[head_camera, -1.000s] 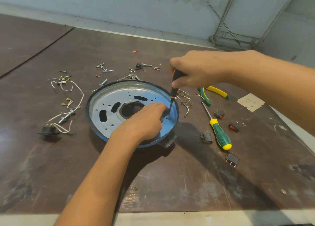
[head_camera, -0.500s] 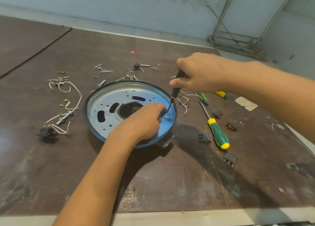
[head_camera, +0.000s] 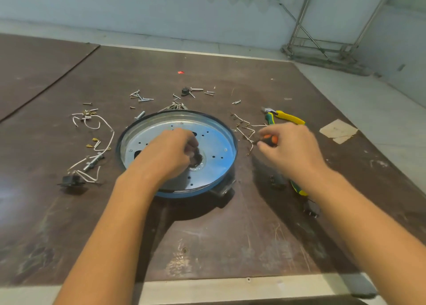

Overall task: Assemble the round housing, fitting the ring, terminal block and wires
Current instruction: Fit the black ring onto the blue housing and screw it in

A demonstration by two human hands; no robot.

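Head view: the right hand (head_camera: 290, 148) has its grip closed around an orange-and-black screwdriver (head_camera: 269, 140), thumb and curled fingers pinching the handle; the shaft is blurred and hard to follow. This hand hovers over the dark brown worktop (head_camera: 230, 235), just right of the round blue-rimmed metal housing (head_camera: 214, 139) and above a scatter of short white wires with brass terminals (head_camera: 244, 129).

The left hand (head_camera: 170, 152) is over the middle of the housing, its fingers curled down at the dark central opening (head_camera: 198, 159). Whether its grip holds anything there I cannot tell, as the fingertips are hidden and blurred.

The housing lies flat on the worktop between the two forearms, perforated plate facing up. Yellow-and-green pliers (head_camera: 288, 118) lie beyond the right hand.
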